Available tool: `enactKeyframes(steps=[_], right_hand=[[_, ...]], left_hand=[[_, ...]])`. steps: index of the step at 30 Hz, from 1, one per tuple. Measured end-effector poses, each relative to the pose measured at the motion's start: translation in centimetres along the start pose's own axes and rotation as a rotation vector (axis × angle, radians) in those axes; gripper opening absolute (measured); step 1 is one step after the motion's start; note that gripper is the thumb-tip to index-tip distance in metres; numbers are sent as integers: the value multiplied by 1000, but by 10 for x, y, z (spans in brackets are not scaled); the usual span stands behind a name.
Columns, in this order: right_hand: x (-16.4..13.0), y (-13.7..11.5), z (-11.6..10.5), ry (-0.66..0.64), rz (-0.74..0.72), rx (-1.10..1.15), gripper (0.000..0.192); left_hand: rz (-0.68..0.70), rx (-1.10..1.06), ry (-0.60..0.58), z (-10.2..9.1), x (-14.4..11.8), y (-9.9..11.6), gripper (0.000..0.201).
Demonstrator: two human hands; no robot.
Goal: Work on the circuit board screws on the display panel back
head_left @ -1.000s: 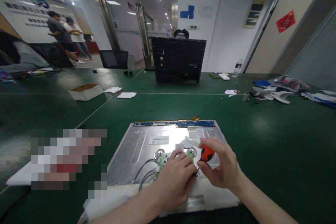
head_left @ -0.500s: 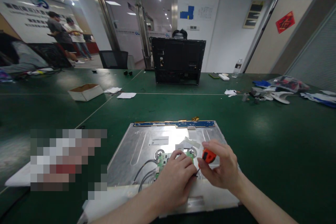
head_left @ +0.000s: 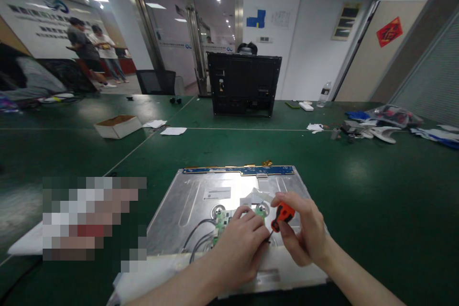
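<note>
A metal display panel (head_left: pixel 193 201) lies back side up on the green table, with a long blue circuit strip along its far edge. My left hand (head_left: pixel 244 236) is closed over a small green circuit board (head_left: pixel 221 220) near the panel's middle and hides much of it. Its fingers are curled, and their undersides do not show. My right hand (head_left: pixel 304 229) pinches an orange and black screwdriver (head_left: pixel 285 213) by the handle. The tilted shaft runs down left to beside my left fingers, where the tip is hard to make out. Dark cables (head_left: pixel 195 227) leave the board's left side.
A black monitor housing (head_left: pixel 245 83) stands at the far side of the table. To the left are an open cardboard box (head_left: pixel 118 126) and papers (head_left: pixel 174 131). A water bottle (head_left: pixel 323 94) and assorted parts (head_left: pixel 353 127) stand at the right. Two people are in the background.
My right fingers have shifted around the screwdriver handle, the thumb dropping lower, so more of the handle and shaft shows. My left hand stays in place on the board.
</note>
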State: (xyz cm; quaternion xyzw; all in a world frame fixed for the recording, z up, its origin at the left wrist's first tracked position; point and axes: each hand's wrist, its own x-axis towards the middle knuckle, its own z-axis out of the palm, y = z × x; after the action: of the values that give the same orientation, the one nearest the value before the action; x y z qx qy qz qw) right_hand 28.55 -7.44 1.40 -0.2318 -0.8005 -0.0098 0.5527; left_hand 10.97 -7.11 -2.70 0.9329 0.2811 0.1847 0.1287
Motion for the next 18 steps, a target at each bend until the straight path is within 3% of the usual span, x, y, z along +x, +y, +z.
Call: enactKeyframes(steps=[18], right_hand=[[2,0,1,33,-11,-128,38]], left_hand=[[0,-36,37,0,0,1,16]])
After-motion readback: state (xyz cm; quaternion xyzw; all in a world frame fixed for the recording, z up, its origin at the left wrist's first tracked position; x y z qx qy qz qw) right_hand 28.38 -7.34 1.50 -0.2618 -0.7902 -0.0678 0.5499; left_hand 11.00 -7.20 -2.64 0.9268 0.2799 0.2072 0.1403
